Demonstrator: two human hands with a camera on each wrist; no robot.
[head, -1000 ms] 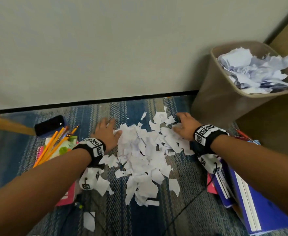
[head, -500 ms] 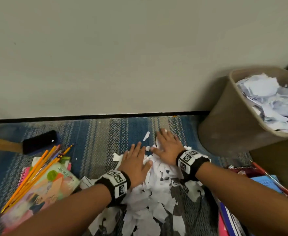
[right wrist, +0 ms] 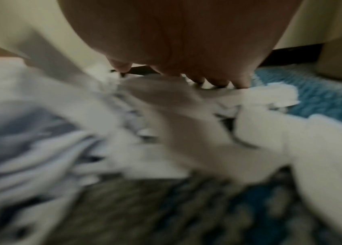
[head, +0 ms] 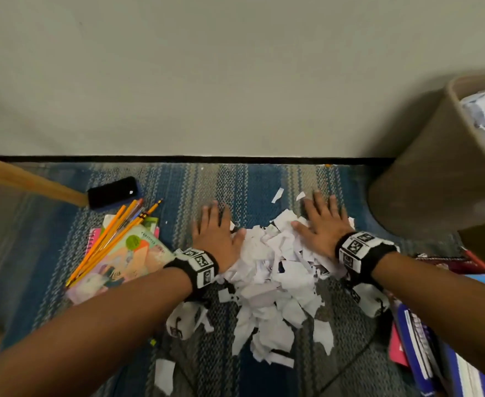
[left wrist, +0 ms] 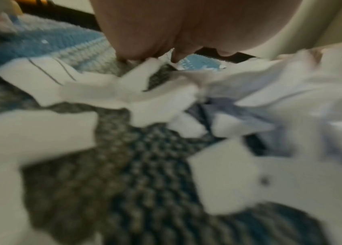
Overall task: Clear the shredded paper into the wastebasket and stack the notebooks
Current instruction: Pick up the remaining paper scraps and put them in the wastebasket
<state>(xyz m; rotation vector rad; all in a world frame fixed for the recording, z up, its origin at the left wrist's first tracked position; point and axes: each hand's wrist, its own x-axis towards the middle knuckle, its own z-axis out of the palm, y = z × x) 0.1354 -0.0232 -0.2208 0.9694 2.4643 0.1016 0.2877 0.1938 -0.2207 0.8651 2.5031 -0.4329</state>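
Note:
A heap of white shredded paper (head: pixel 275 279) lies on the striped blue and grey rug between my two hands. My left hand (head: pixel 215 233) rests flat on the rug at the heap's left edge, fingers straight and spread. Flat on the heap's upper right part lies my right hand (head: pixel 323 224), fingers straight. Both wrist views show blurred paper scraps (left wrist: pixel 94 92) (right wrist: pixel 270 99) under the palms. The tan wastebasket (head: pixel 436 173) stands at the far right, holding torn paper. Notebooks lie at left (head: pixel 126 262) and at lower right (head: pixel 436 365).
Several yellow pencils (head: pixel 112 239) lie across the left notebooks. A wooden furniture leg with a black foot (head: pixel 111 193) stands at the back left. The wall and its dark baseboard (head: pixel 207 159) run close behind the rug. Loose scraps (head: pixel 164 375) lie nearer me.
Both hands swept inward and toward me, bunching the spread paper into a tighter heap; now they have parted a little to the heap's sides. The camera view shifted left, pushing the wastebasket to the edge.

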